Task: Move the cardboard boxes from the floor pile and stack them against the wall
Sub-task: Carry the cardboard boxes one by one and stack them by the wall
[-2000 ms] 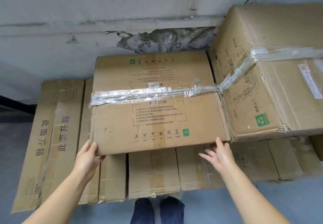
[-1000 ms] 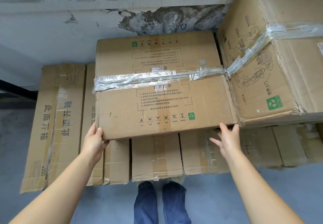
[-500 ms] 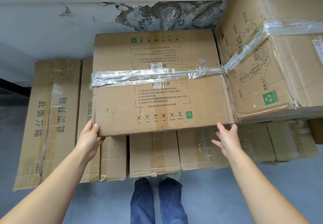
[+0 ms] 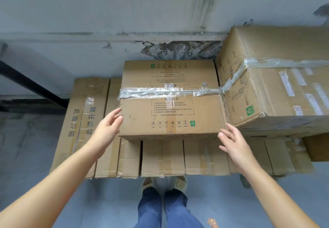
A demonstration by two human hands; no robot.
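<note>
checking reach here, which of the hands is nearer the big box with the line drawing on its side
Right. The right hand is at the taped box's front right corner, just below the big box. The left hand is at the taped box's far left edge.

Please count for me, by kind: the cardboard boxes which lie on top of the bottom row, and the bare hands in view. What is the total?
Boxes on top of the bottom row: 2, the taped middle box and the bigger box to its right
Hands: 2, left hand and right hand
Total: 4
</note>
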